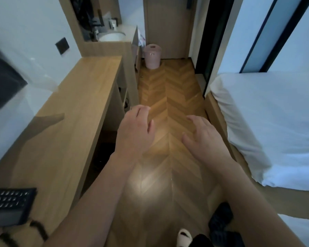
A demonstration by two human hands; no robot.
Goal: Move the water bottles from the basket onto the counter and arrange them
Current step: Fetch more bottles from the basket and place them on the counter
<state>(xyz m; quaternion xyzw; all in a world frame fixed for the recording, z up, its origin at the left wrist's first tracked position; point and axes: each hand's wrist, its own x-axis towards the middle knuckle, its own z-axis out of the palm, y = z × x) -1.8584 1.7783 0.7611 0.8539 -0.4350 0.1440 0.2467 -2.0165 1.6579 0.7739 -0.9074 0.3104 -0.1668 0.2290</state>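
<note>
A pink basket (pixel 152 56) stands on the wooden floor at the far end of the aisle, beside the sink unit. Its contents do not show, and no water bottles are visible. The long wooden counter (pixel 70 111) runs along the left wall. My left hand (pixel 135 132) is stretched out over the floor with relaxed, slightly curled fingers and holds nothing. My right hand (pixel 202 138) hovers beside it, fingers spread, also empty. Both hands are well short of the basket.
A black desk phone (pixel 9 205) with a coiled cord sits on the counter's near end. A bed with white sheets (pixel 268 125) fills the right side. A sink (pixel 111 36) lies beyond the counter. Slippers and dark shoes (pixel 219 223) lie on the floor near my feet.
</note>
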